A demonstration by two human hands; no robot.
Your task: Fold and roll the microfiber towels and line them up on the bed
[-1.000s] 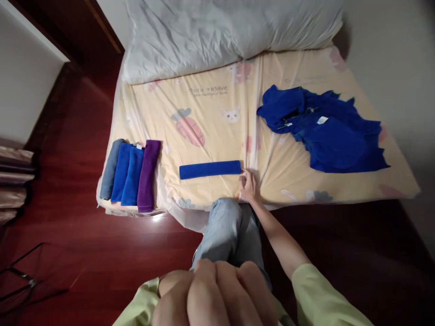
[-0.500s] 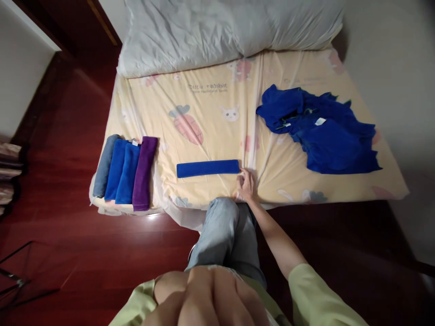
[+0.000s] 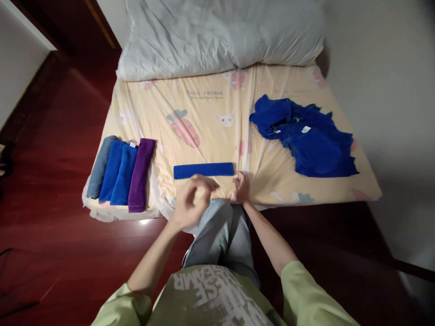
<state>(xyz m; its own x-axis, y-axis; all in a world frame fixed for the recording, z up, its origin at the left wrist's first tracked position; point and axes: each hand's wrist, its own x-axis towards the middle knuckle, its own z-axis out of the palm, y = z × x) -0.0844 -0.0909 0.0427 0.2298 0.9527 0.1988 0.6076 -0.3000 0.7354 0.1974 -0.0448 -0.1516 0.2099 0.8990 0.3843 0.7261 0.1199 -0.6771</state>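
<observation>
A narrow folded blue cloth (image 3: pixel 204 170) lies flat across the front of the bed. Just past its right end rests my right hand (image 3: pixel 241 186), fingers curled near the sheet; whether they pinch anything is too small to tell. My left hand (image 3: pixel 194 199) hovers in front of the strip, blurred, its fingers bent and their tips unclear. On the left lie rolled cloths side by side: a grey-blue one (image 3: pixel 102 167), two blue ones (image 3: pixel 113 170) and a purple one (image 3: pixel 142 174). A loose heap of blue cloths (image 3: pixel 316 147) with white tags spreads at the right.
The bed's yellow patterned sheet (image 3: pixel 210 136) is wrinkled. A grey quilt (image 3: pixel 217 38) lies along the far side. My knees touch the front edge of the bed, above a dark red floor (image 3: pixel 50 181). A wall stands at the right.
My left hand has come away from close to the camera, out over the bed's front edge. My right hand stays near the strip's right end. The view has shifted slightly.
</observation>
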